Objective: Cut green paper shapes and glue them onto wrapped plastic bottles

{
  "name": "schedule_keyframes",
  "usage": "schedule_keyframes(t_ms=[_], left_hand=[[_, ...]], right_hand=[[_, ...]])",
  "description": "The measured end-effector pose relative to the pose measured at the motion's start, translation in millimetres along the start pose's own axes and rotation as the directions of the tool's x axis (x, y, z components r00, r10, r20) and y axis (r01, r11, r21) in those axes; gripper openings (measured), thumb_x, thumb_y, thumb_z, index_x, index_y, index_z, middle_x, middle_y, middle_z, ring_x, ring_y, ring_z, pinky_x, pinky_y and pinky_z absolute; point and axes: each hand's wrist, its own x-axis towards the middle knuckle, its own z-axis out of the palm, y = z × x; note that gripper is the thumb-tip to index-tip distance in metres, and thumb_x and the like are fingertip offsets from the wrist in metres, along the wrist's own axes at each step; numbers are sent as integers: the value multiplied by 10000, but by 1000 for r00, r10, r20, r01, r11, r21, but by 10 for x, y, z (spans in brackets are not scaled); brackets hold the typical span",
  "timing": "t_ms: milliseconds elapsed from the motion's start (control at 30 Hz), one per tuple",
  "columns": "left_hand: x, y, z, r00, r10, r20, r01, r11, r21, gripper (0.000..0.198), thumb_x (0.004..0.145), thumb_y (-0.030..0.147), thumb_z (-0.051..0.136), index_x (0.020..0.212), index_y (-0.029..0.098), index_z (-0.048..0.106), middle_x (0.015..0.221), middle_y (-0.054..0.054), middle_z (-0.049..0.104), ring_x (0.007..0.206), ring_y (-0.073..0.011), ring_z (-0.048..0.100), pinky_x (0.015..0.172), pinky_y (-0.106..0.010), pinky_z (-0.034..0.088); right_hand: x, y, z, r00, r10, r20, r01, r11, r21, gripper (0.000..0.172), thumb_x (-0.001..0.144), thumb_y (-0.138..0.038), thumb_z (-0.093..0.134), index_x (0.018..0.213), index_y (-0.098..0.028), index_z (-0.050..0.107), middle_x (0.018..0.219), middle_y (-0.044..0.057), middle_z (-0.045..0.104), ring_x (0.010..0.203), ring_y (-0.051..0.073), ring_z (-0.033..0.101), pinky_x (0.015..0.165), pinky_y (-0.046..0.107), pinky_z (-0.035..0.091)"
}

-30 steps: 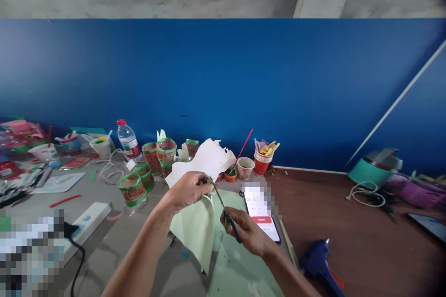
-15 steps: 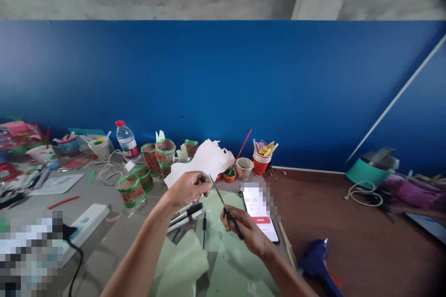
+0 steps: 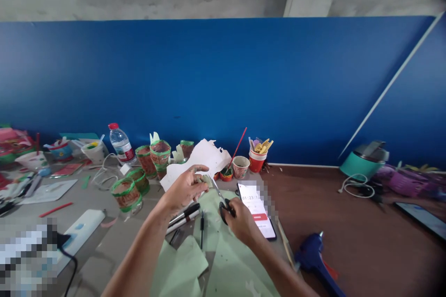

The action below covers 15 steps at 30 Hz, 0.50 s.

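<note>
My right hand [image 3: 242, 222] grips a pair of scissors [image 3: 220, 195] by its black handles. The metal blades point up and to the left, towards my left hand [image 3: 188, 188]. Between my left thumb and fingers is a small pale green piece of paper [image 3: 206, 180], partly hidden, with the blade tips close against it. Whether the blades touch it I cannot tell. Below my hands lie pale green paper sheets [image 3: 237, 264], a black pen [image 3: 202, 229] and several markers [image 3: 183, 216]. A torn white sheet [image 3: 205, 155] is behind my left hand.
A lit phone [image 3: 259, 218] lies right of my right hand, with a blue glue gun [image 3: 313, 257] farther right. Green-rimmed brown cups [image 3: 127, 192], a water bottle [image 3: 121, 144], a paper cup [image 3: 240, 167] and a red cup of utensils [image 3: 257, 161] line the back.
The scissors have turned, so their handle loops now show more fully. My left index finger has stretched out, and the green piece shows more clearly. The whole view has shifted slightly.
</note>
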Motion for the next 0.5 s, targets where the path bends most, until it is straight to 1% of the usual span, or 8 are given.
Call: schedule_keyframes(t_ms=[100, 200, 267, 333, 433, 500], left_hand=[[-2, -23, 26, 1000, -9, 19, 8, 999, 48, 430, 779, 228, 581, 1173, 165, 422, 691, 37, 561, 513, -90, 431, 474, -223, 317], [-10, -30, 57, 999, 1, 45, -4, 997, 72, 418, 784, 207, 561, 1178, 184, 422, 728, 39, 543, 551, -96, 474, 513, -233, 350], [-16, -27, 73, 998, 14, 54, -18, 998, 63, 412, 783, 203, 554, 1174, 189, 425, 757, 37, 539, 571, -98, 493, 548, -242, 376], [-14, -31, 82, 999, 20, 50, -23, 998, 63, 401, 780, 203, 553, 1164, 191, 437, 778, 33, 539, 569, -94, 488, 556, -244, 381], [6, -67, 77, 1000, 19, 20, -21, 995, 93, 341, 774, 214, 566, 1103, 182, 484, 717, 42, 524, 558, -99, 469, 532, -235, 359], [25, -102, 68, 1000, 17, -3, -17, 995, 101, 295, 771, 229, 574, 1053, 173, 508, 663, 47, 515, 549, -106, 461, 513, -231, 349]], right_hand=[[-33, 14, 25, 1000, 7, -3, -7, 992, -125, 126, 747, -218, 571, 638, -180, 522, 782, 55, 549, 715, 186, 540, 663, 280, 384], [-86, 0, 44, 1000, 25, 17, -21, 977, -212, 82, 739, -212, 603, 676, -166, 579, 836, 78, 573, 705, 193, 570, 651, 279, 385], [-119, -19, 58, 999, 37, 39, -26, 965, -263, 69, 733, -213, 616, 690, -164, 591, 860, 86, 577, 699, 195, 582, 649, 281, 384], [-134, -35, 72, 997, 64, 40, -54, 977, -206, 65, 717, -206, 622, 682, -169, 582, 869, 85, 574, 711, 197, 584, 659, 282, 380], [-107, -37, 73, 993, 116, 4, -116, 993, 39, 107, 685, -202, 616, 628, -183, 529, 799, 58, 554, 714, 195, 555, 661, 283, 365], [-65, -30, 55, 990, 143, -7, -140, 976, 167, 152, 703, -246, 594, 605, -194, 490, 692, 23, 522, 655, 177, 514, 618, 276, 353]])
